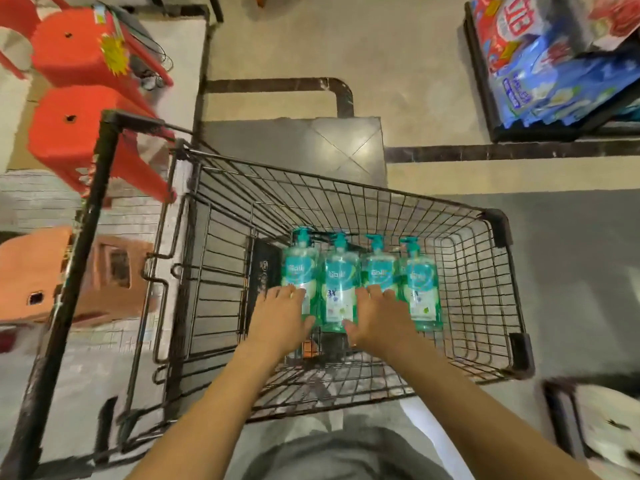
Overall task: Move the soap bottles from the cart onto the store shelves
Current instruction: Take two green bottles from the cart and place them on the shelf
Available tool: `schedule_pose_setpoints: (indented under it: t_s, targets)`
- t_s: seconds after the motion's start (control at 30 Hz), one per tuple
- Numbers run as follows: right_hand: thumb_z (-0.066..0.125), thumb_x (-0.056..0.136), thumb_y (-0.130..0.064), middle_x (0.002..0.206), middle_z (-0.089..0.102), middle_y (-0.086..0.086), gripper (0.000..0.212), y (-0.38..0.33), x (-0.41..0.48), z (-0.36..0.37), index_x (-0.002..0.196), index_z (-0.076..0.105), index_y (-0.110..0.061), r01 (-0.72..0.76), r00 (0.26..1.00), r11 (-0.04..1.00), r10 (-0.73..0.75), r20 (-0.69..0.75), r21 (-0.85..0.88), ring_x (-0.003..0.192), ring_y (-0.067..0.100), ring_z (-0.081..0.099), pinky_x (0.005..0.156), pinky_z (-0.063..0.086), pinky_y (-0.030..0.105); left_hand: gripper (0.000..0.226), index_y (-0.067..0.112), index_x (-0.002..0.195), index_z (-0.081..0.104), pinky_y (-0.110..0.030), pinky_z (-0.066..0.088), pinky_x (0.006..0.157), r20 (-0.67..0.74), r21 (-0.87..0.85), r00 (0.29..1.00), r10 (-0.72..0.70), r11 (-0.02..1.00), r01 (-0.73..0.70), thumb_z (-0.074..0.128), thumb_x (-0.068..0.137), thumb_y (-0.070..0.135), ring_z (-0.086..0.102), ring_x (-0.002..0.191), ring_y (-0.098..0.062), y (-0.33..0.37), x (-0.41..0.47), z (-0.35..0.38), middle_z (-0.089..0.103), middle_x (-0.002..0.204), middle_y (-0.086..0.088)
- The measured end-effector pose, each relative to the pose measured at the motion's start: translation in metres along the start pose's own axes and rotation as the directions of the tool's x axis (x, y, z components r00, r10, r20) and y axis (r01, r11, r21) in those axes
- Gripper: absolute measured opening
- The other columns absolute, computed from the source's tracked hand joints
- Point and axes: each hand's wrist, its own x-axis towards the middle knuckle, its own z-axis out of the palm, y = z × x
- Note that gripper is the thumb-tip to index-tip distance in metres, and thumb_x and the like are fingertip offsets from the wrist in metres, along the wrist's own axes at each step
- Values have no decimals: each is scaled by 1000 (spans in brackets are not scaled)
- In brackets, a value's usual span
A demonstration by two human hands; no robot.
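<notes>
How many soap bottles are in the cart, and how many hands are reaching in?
Bottles: 4
Hands, left hand and right hand: 2
Total: 6

Dark wire-metal cart [398,202], glossy clear-plastic soap bottles [341,282], shiny red plastic stools [72,53].

Shop floor: a wire cart [498,230] holds four matching soap bottles [339,282]; a rack [486,98] of blue packets [554,81] stands beyond the right hand [377,317], red stools [76,53] with a yellow tag [112,53] beyond the left hand [280,317].
</notes>
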Motion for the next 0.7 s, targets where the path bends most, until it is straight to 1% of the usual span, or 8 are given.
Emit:
schedule_pose_setpoints:
  t_s: [0.07,0.13,0.27,0.33,0.47,0.6,0.63,0.7]
  targets:
    - [50,101,-53,151,41,13,65,2,24,12,150,37,-14,-2,1000,999,1,25,40,138,38,40,110,41,52,62,18,155,40,-44,36,118,36,-62,999,-20,998,22,50,103,52,42,142,-29,-3,21,14,47,155,-6]
    - [49,101,-55,152,40,15,67,5,50,24,152,35,-13,0,998,999,-2,55,51,138,38,40,109,42,51,62,15,153,43,-43,41,113,63,-131,995,-73,988,81,51,103,51,47,137,-30,-6,40,30,51,151,-9]
    - [51,100,-56,150,43,12,66,11,96,50,150,39,-15,-25,996,992,15,88,120,135,35,44,104,47,49,57,14,141,53,-41,49,99,62,-234,970,-234,942,242,53,101,55,54,123,-28,-9,75,64,58,133,-9]
    - [55,98,-56,149,41,13,69,14,115,62,150,37,-13,-46,996,983,30,90,178,135,34,42,103,46,46,59,12,139,53,-41,49,100,64,-286,944,-324,900,328,57,99,55,53,124,-29,-7,88,78,56,132,-11]
    - [66,92,-55,142,38,13,77,22,141,86,147,37,-11,-100,995,928,98,24,359,129,32,44,98,47,41,69,7,141,47,-44,46,100,74,-429,866,-494,769,475,64,95,56,50,128,-34,-6,110,105,51,135,-14]
    - [81,81,-49,132,41,12,82,27,154,104,140,43,-7,-110,982,843,172,-71,526,123,27,43,89,42,30,82,1,145,43,-48,43,106,183,-579,781,-598,576,577,64,93,60,47,133,-38,-12,128,126,46,142,-19]
    - [84,78,-48,132,41,12,85,29,157,109,139,43,-6,-115,976,811,198,-85,574,123,27,42,91,42,30,84,1,146,42,-48,42,108,201,-602,770,-606,543,585,65,92,60,46,134,-38,-13,130,129,45,142,-20]
    - [88,74,-48,135,39,12,94,33,166,114,141,39,-4,-161,965,736,258,-53,657,127,27,41,100,46,36,85,2,147,44,-47,42,110,207,-643,760,-616,499,580,68,90,59,46,133,-37,-15,133,137,46,140,-18]
